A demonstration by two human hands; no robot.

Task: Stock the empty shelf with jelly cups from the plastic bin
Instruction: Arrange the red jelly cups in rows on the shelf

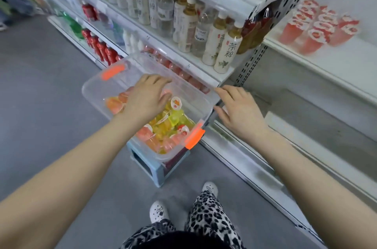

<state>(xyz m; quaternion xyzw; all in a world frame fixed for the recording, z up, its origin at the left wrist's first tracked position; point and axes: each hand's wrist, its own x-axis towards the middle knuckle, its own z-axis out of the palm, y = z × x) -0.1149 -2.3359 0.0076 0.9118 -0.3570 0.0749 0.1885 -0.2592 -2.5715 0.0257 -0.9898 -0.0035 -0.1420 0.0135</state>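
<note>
A clear plastic bin with orange latches sits on a small blue stool below me, holding several yellow, orange and pink jelly cups. My left hand reaches down into the bin over the cups, fingers loosely spread; whether it holds a cup is hidden. My right hand hovers just right of the bin beside the shelf corner, fingers relaxed and holding nothing. On the white shelf at upper right stand several pink jelly cups in a cluster.
The blue stool stands on the grey floor close to the shelving. Left of the corner post, shelves carry tea and water bottles and red cans. Lower white shelves run along the right. My feet are near the stool.
</note>
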